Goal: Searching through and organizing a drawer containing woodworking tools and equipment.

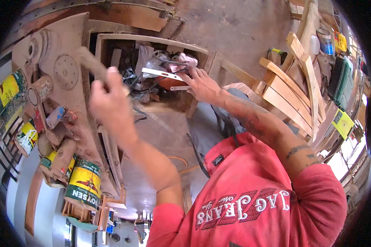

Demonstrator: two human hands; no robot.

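With my left hand point(107, 96) closed round the wood piece point(92, 62) by the box's point(152, 37) left side and my right hand point(204, 86) pinching the white strips point(157, 73) over it, I should keep them steady and clear of the clutter point(146, 54) inside.

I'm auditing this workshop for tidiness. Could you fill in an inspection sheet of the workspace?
Surface: brown worktop at left, crowded.
Things in hand: white slotted strip over an open wooden box; wooden piece, blurred.
Clutter: crumpled plastic inside the box; green-and-yellow can at left.
Hands: left hand grips the wooden piece; right hand grips the strip.
Cables: black cable in the box; orange cord on the floor.
Surroundings: wooden boards at right.
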